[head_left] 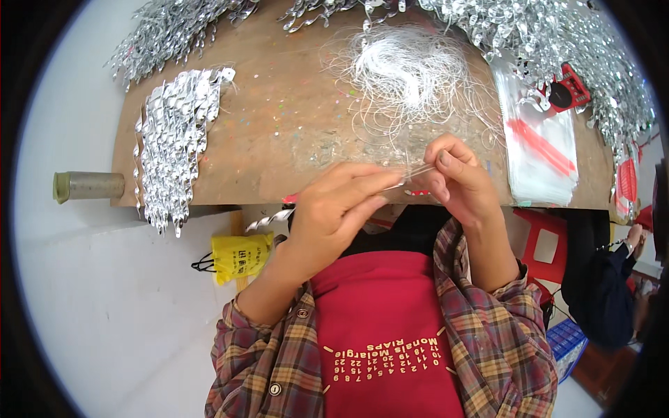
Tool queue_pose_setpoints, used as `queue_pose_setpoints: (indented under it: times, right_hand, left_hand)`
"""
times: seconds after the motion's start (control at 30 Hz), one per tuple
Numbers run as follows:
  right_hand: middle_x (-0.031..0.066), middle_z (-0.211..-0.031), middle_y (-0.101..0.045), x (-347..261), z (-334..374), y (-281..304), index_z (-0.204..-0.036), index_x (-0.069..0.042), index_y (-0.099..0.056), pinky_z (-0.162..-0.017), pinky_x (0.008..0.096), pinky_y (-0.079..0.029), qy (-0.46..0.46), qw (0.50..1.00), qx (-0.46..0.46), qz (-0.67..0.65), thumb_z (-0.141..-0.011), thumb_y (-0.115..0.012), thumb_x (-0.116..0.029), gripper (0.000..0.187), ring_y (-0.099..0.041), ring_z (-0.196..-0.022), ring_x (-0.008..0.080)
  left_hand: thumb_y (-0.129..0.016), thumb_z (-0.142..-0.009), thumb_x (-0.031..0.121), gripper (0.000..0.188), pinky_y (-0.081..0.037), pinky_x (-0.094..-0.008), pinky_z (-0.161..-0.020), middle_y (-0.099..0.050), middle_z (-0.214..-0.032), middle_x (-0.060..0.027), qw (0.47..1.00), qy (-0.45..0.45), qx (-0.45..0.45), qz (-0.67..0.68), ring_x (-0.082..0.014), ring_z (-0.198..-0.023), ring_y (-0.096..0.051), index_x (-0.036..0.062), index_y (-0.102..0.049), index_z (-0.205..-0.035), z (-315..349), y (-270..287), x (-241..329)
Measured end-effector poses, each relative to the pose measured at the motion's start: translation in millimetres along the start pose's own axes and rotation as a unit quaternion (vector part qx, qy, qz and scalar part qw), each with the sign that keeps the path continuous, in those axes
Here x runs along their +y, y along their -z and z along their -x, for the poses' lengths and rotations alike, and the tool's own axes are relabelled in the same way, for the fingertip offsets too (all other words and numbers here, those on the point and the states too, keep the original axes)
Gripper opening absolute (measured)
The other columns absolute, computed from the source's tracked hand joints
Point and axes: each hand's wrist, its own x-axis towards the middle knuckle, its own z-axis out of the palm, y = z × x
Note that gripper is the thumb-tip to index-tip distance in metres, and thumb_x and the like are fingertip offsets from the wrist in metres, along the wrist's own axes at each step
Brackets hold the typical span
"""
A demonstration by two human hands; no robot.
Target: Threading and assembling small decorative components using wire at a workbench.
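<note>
My left hand (336,209) is closed at the table's front edge, its fingers pressed together around a silver spiral strip (273,219). The strip's twisted end sticks out past the wrist side of that hand. From its fingertips a thin white string (418,171) runs in a doubled or looped line across to my right hand (460,177). There the thumb and forefinger pinch the string, while the other fingers curl loosely. How the string joins the strip is hidden inside my left hand. Beyond the hands lies a loose, tangled heap of white string (411,73).
A flat bundle of silver spirals (174,139) lies left on the wooden table (279,104). Silver piles (557,42) line the back. Transparent bags (536,146) and a red device (568,89) are at right. A metal tube (94,186) juts out left; a yellow bag (240,256) hangs below.
</note>
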Motion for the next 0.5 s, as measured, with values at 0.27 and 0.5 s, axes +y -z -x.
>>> queue_pose_setpoints:
  times: [0.27,0.5]
  right_hand:
    - [0.0008,-0.059,-0.053,4.3,-5.0,14.1,-0.093,-0.006,-0.054,-0.062,0.0231,-0.037,-0.027,0.998,0.06,-0.004,-0.09,-0.052,-0.019,0.014,-0.045,-0.05,0.0075]
    - [0.0019,-0.061,-0.056,6.7,-7.1,12.7,-0.092,-0.005,-0.055,-0.063,0.0253,-0.037,-0.041,0.997,0.064,-0.017,-0.09,-0.053,-0.019,0.014,-0.047,-0.052,0.0087]
  left_hand:
    - [-0.06,-0.076,-0.004,0.031,-0.042,-0.0227,-0.071,-0.061,-0.096,-0.0068,0.983,0.152,-0.013,0.102,-0.0124,-0.08,-0.054,0.0023,-0.063,-0.106,26.1,16.4,-10.7]
    - [-0.06,-0.078,0.0,0.03,-0.042,-0.0219,-0.072,-0.06,-0.097,-0.0065,0.969,0.193,-0.055,0.146,-0.0117,-0.083,-0.054,0.0013,-0.061,-0.108,38.6,16.9,-20.9]
